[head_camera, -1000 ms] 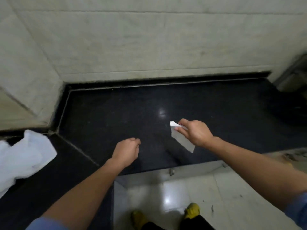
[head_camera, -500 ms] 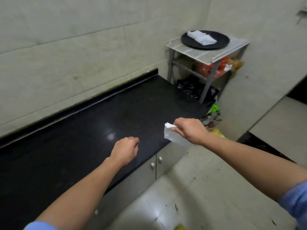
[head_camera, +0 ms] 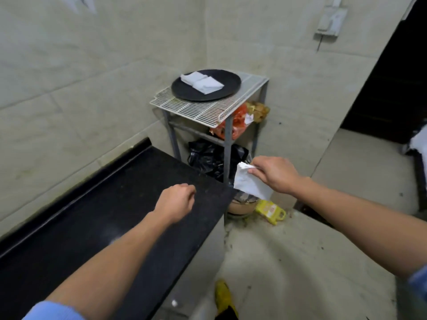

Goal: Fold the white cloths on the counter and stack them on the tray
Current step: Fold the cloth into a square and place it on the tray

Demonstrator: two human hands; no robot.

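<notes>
You've got 1 folded white cloth point(head_camera: 250, 184) hanging from your R hand point(head_camera: 275, 174); other folded cloths point(head_camera: 203, 83) lie on the round black tray point(head_camera: 221, 94).

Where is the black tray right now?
In the head view the black tray sits upper centre on a white wire rack in the corner, beyond the far end of the black counter, with folded white cloths on it.

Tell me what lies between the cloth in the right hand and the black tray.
In the head view: the wire shelf under the tray, an orange bag, then a black bag.
</notes>
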